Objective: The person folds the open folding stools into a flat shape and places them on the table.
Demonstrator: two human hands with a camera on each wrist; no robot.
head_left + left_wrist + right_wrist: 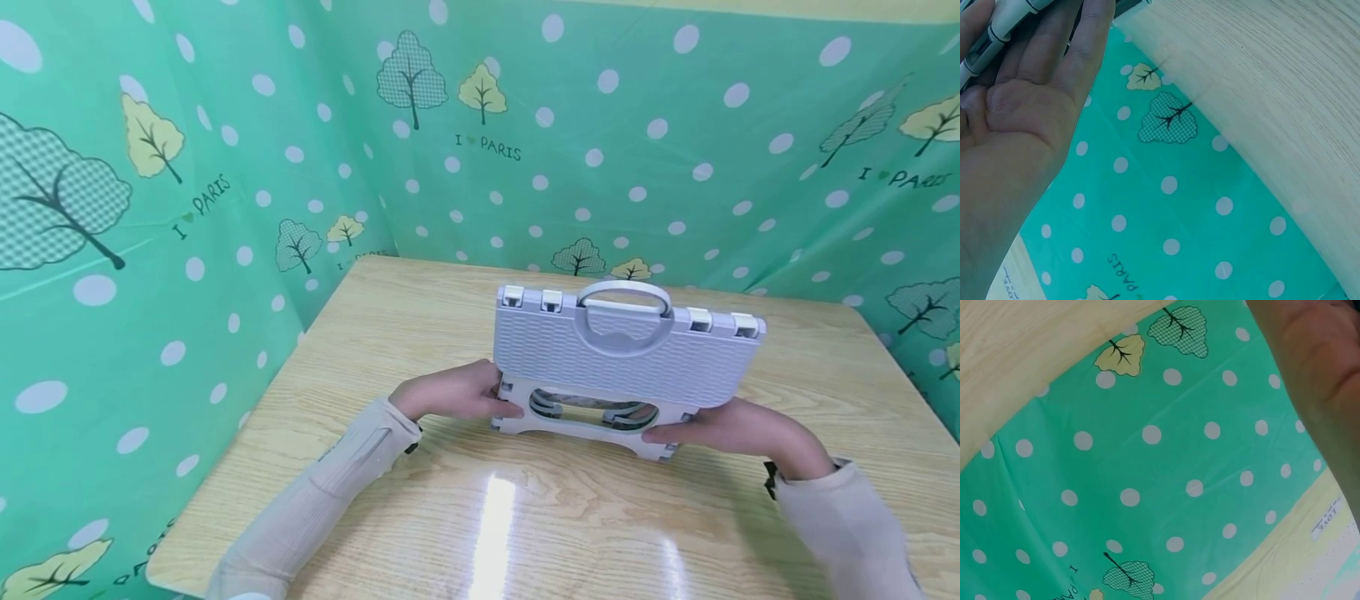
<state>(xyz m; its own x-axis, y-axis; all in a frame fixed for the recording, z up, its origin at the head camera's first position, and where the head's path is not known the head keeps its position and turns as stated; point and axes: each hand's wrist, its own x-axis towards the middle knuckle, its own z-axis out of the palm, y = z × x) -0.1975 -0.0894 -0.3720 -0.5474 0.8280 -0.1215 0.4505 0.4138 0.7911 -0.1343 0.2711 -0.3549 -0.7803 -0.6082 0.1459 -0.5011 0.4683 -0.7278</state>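
Observation:
A pale grey-white plastic folding stool (540, 346) stands partly folded on the table, its woven-textured top tilted up towards the viewer. A loop handle (626, 286) rises from its upper edge. My left hand (465, 392) grips the left end of the leg panel, thumb in front. At the other end, my right hand (738, 427) holds the same panel, its thumb lying over the front. In the left wrist view, the palm (1029, 119) faces the camera with its fingers around a white stool part (1013, 19). Only part of the right hand (1322, 356) shows in the right wrist view.
The wooden table (360, 517) reaches forward to a green dotted curtain (480, 192) at the back and left. Bright reflections lie on the tabletop near the front.

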